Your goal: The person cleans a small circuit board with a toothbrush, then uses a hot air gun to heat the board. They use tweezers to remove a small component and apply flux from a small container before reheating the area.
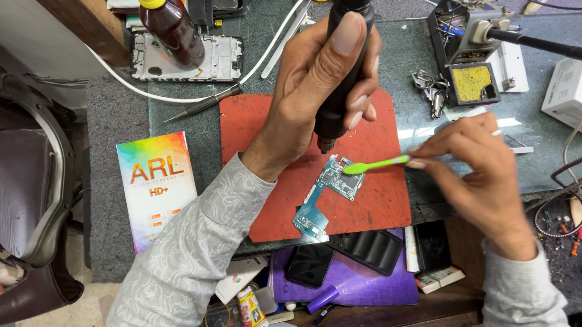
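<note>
Your left hand (314, 85) has its fingers clenched round a black hot-air handpiece (341, 71), nozzle aimed down at the circuit board (327, 194), which lies on the red mat (376, 199) at the bench's centre. Your right hand (478, 170), at 3 o'clock from the board, pinches a green brush (375, 164) whose head touches the board's upper end. This looks like cleaning under heat; the next move likely calls for short, light strokes, nozzle kept off the bristles.

Your desk (422, 49) carries a red mat (376, 199) mid-frame, a colourful box (155, 187) at left, and a brown bottle (172, 29) at upper left.
</note>
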